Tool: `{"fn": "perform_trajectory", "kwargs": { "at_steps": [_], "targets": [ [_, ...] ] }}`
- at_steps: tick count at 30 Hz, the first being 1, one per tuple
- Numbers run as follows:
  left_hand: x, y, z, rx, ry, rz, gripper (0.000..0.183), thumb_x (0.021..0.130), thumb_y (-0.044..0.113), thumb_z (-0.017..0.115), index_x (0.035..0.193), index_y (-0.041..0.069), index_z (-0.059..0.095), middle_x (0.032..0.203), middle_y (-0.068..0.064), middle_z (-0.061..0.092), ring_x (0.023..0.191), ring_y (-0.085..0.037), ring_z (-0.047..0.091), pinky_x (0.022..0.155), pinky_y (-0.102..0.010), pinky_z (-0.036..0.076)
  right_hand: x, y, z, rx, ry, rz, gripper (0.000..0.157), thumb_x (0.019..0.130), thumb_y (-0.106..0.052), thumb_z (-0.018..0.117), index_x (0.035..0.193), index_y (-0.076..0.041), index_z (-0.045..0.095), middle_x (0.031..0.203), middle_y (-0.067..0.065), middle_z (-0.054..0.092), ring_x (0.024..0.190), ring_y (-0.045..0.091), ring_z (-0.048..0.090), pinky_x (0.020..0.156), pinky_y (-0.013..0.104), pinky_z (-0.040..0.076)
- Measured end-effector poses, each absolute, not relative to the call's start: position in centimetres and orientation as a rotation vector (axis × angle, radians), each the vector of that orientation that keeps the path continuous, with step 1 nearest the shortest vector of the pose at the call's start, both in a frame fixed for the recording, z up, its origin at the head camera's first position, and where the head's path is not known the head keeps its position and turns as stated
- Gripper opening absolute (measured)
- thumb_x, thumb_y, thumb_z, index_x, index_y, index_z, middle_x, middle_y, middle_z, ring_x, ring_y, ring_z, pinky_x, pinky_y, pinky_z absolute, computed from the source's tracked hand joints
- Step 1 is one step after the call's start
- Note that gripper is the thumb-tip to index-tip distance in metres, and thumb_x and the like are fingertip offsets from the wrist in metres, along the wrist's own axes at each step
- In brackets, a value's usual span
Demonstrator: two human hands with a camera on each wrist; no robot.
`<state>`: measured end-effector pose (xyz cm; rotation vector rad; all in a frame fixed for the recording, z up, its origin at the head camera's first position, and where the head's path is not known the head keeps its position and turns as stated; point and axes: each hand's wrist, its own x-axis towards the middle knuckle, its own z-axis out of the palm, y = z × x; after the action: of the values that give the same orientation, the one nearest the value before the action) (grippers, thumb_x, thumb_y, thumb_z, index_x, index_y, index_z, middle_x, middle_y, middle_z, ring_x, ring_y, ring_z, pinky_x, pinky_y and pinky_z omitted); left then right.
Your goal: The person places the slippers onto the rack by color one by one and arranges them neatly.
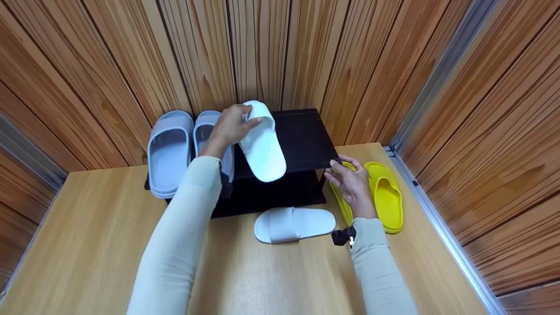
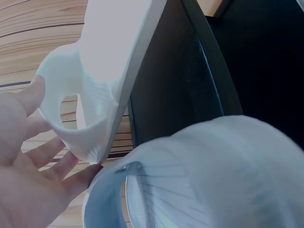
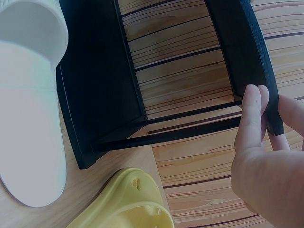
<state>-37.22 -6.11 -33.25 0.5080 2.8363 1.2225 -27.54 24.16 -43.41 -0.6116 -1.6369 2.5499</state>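
Observation:
My left hand (image 1: 229,127) pinches a white slipper (image 1: 267,155) by its strap, with the thumb over the strap's edge. The slipper overlaps the top shelf of a black two-tier shoe rack (image 1: 306,135), toe toward the wall. In the left wrist view, the slipper stands tilted beside the shelf. At the rack's front right corner, my right hand (image 1: 353,183) grips the top shelf's edge. The right wrist view shows its thumb and fingers on either side of that edge. A second white slipper (image 1: 315,221) lies sideways on the floor before the rack.
Two grey slippers (image 1: 169,153) sit at the rack's left end. A yellow pair (image 1: 389,203) stands on the wooden floor (image 1: 100,245) to the right, partly behind my right hand. Wood-panelled walls (image 1: 262,52) rise behind and at both sides, with a metal track (image 1: 437,236) along the right.

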Motion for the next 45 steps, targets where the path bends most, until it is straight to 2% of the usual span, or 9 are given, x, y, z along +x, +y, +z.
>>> {"fn": "perform_trajectory", "kwargs": {
  "at_steps": [5,13,17,20,27,31,36,39,45],
  "targets": [
    [-37.7,-5.4,-33.8,0.497,2.826,1.169,0.041,0.104,0.031,0.060,0.132,0.002,0.062,0.135,-0.016,0.058,0.109,-0.028,0.054,0.088,-0.040,0.049,-27.4,24.1,-43.3,-0.600,-1.626,2.556,0.034,0.097,-0.003,0.067,0.127,-0.011,0.055,0.116,0.011,0.057,0.081,0.019,0.068,0.086,0.033,0.058],
    [-38.4,-4.2,-34.8,0.543,2.910,1.058,0.035,0.106,0.030,0.056,0.112,-0.004,0.063,0.132,-0.023,0.056,0.105,-0.031,0.050,0.085,-0.040,0.043,-27.2,24.3,-43.3,-0.618,-1.623,2.554,0.034,0.097,-0.005,0.067,0.129,-0.011,0.055,0.121,0.011,0.056,0.083,0.020,0.068,0.087,0.032,0.057],
    [-38.5,-4.0,-35.3,0.527,2.930,1.047,0.032,0.105,0.030,0.057,0.090,0.002,0.055,0.107,-0.017,0.057,0.087,-0.027,0.046,0.073,-0.035,0.038,-27.2,24.1,-43.4,-0.610,-1.634,2.556,0.036,0.098,-0.005,0.067,0.131,-0.011,0.054,0.123,0.012,0.054,0.084,0.020,0.068,0.088,0.032,0.057],
    [-38.4,-4.1,-35.6,0.517,2.949,1.030,0.033,0.105,0.030,0.057,0.086,0.003,0.053,0.096,-0.015,0.055,0.083,-0.027,0.044,0.072,-0.035,0.038,-27.2,24.0,-43.5,-0.608,-1.633,2.560,0.036,0.098,-0.005,0.066,0.131,-0.011,0.054,0.123,0.012,0.054,0.085,0.020,0.068,0.088,0.032,0.057],
    [-38.4,-4.0,-36.0,0.486,2.965,0.965,0.035,0.106,0.030,0.054,0.105,-0.004,0.062,0.127,-0.025,0.055,0.109,-0.036,0.049,0.092,-0.046,0.041,-27.3,23.8,-43.3,-0.609,-1.641,2.565,0.036,0.097,-0.006,0.068,0.130,-0.011,0.055,0.122,0.011,0.055,0.085,0.020,0.068,0.088,0.032,0.057],
    [-38.3,-3.8,-36.3,0.490,2.977,0.933,0.034,0.107,0.028,0.052,0.101,-0.004,0.060,0.127,-0.026,0.054,0.113,-0.039,0.049,0.094,-0.047,0.040,-27.4,23.8,-43.4,-0.599,-1.636,2.563,0.037,0.097,-0.005,0.067,0.131,-0.009,0.054,0.117,0.012,0.056,0.082,0.020,0.068,0.087,0.032,0.057],
    [-38.1,-3.6,-36.5,0.479,2.985,0.945,0.034,0.108,0.028,0.051,0.107,-0.004,0.063,0.132,-0.027,0.051,0.121,-0.041,0.048,0.102,-0.048,0.038,-27.5,23.8,-43.6,-0.570,-1.615,2.569,0.038,0.097,-0.002,0.067,0.131,-0.008,0.053,0.112,0.012,0.058,0.080,0.019,0.068,0.086,0.032,0.058],
    [-37.9,-3.5,-36.5,0.466,2.982,0.965,0.040,0.108,0.029,0.050,0.124,-0.006,0.062,0.143,-0.028,0.045,0.131,-0.042,0.044,0.109,-0.049,0.036,-27.5,23.9,-43.6,-0.584,-1.616,2.577,0.037,0.097,-0.003,0.067,0.130,-0.009,0.053,0.113,0.012,0.057,0.081,0.019,0.067,0.086,0.032,0.058],
    [-37.2,-2.9,-36.1,0.417,2.957,1.081,0.058,0.108,0.032,0.050,0.153,-0.003,0.039,0.161,-0.025,0.025,0.150,-0.037,0.021,0.121,-0.046,0.021,-27.6,24.1,-43.6,-0.601,-1.638,2.568,0.035,0.098,-0.004,0.066,0.130,-0.011,0.053,0.119,0.012,0.055,0.083,0.020,0.067,0.087,0.032,0.057]
  ]
}}
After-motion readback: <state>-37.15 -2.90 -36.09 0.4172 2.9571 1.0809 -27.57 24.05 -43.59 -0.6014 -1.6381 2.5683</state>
